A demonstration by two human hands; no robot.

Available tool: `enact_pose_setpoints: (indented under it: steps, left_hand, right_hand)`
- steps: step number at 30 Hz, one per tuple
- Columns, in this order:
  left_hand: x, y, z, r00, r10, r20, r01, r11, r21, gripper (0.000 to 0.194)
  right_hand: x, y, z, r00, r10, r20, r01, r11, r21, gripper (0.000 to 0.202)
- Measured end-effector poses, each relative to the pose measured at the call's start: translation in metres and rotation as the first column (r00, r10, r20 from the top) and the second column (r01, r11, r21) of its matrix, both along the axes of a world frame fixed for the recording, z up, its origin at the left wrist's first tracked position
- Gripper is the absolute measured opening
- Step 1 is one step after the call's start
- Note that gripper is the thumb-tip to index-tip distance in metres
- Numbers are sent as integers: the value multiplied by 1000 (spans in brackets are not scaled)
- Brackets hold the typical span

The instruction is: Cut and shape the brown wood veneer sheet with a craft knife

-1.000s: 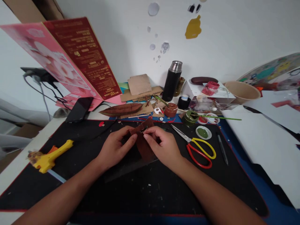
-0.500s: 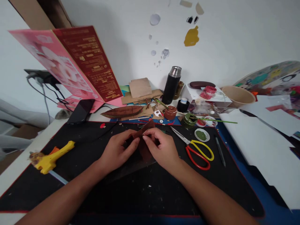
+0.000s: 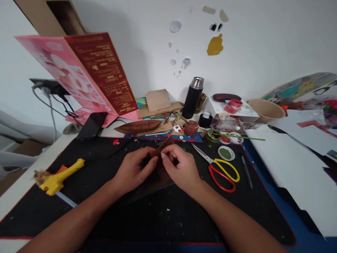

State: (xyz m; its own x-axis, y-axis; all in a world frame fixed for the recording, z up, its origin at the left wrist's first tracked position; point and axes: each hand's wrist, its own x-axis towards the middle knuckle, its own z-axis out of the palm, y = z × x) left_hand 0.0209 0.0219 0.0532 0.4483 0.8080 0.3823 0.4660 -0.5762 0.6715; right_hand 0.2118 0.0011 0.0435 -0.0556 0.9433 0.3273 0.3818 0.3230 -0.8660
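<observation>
Between both hands is a small brown sheet, held tilted above the black mat. My left hand pinches its left side between thumb and fingers. At its right side, the thumb and forefinger of my right hand are pressed together on it. The fingers hide part of the sheet, so I cannot tell if it is paper or card. Right of my right hand lie scissors with one yellow and one red handle. A yellow hot glue gun lies left of my left hand, a glue stick poking out.
Behind the mat stand a black thermos, a brown paint jar and a green paint jar with a brush across it. A brown boat-shaped piece, a phone, a green paint lid and a pen lie around.
The camera view has shifted slightly. Both hands stay pinched on the brown sheet, whose lower part now shows less below the fingers.
</observation>
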Motion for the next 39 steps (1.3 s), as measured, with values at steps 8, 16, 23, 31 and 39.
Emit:
enact_pose_setpoints:
  steps: [8,16,23,31,39]
  left_hand:
    - [3,-1,0,1000,-8,11,7,997,76,12]
    - [6,-1,-1,998,15,57,-18,998,56,18]
    - [6,-1,0,995,52,91,-55,998,28,18]
    - [6,0,0,988,77,130,-73,997,-39,19]
    - [3,1,-2,978,112,179,-93,990,-109,20]
  right_hand:
    - [-3,2,0,999,-23,36,22,999,29,4]
    - [-5,3,-1,998,-49,34,47,997,67,4]
    - [0,9,-1,995,-78,-65,80,996,33,4]
    - [0,3,0,999,-27,-21,28,998,49,7]
    - [3,4,-1,998,-14,-57,15,1000,20,13]
